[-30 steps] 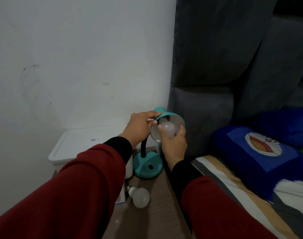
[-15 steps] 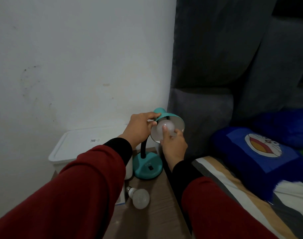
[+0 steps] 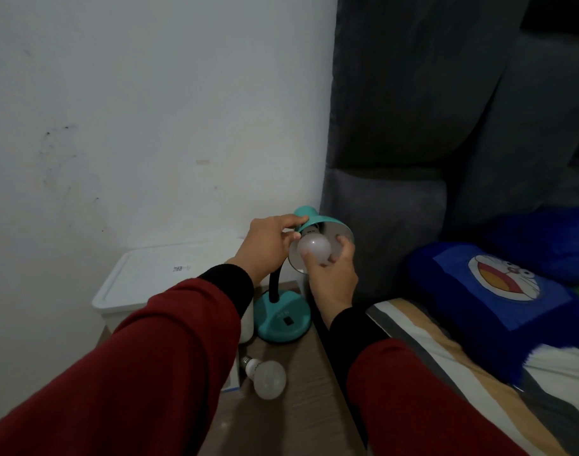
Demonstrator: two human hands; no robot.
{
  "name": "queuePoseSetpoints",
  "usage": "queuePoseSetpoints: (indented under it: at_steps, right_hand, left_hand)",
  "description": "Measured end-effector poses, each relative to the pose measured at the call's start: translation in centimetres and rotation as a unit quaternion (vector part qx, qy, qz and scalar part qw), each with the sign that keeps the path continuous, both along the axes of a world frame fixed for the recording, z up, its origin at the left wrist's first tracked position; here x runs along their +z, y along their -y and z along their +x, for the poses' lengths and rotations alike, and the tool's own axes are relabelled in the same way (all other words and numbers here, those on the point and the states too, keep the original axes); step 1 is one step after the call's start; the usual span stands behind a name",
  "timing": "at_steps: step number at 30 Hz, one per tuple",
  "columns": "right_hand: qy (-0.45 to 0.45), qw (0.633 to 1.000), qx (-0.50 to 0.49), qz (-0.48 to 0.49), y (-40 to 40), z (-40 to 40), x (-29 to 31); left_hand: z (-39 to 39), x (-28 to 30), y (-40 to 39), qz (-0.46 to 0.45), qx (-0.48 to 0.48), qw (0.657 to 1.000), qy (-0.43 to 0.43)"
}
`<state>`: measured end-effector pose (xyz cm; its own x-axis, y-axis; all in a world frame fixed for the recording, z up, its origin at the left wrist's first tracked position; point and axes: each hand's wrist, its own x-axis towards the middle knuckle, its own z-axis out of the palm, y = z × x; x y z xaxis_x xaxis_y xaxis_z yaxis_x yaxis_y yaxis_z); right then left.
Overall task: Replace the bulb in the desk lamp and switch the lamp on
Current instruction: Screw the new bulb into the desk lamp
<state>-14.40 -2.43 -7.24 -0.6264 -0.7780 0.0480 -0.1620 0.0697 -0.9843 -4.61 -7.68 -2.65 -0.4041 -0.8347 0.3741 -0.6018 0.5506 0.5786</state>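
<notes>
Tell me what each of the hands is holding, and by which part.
Left hand grips the teal lamp shade at its narrow top. Right hand holds the bulb by its round globe.

- Dim, even light, no lit source in sight.
- White wall [image 3: 133, 110], scuffed with dark marks on the left.
- Grey padded headboard [image 3: 446, 110] on the right.
- Wooden bedside table [image 3: 291, 419] below, just beside striped bedding [image 3: 446, 366].
</notes>
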Motion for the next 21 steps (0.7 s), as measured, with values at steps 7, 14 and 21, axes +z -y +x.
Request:
queuePoseSetpoints:
  at_steps: [7,14,21]
  right_hand:
    - [-0.001,1.0,-0.009,0.006,0.15,0.12,0.03]
    - [0.029,0.999,-0.015,0.0,0.09,0.16,0.21]
    - [0.037,0.999,-0.011,0.0,0.39,0.03,0.06]
  left_hand:
    - [0.02,-0.1,0.15,-0.005,0.0,1.0,0.0]
    - [0.01,-0.19,0.33,-0.006,0.001,1.0,0.003]
    - [-0.02,-0.28,0.4,-0.013,0.001,1.0,0.007]
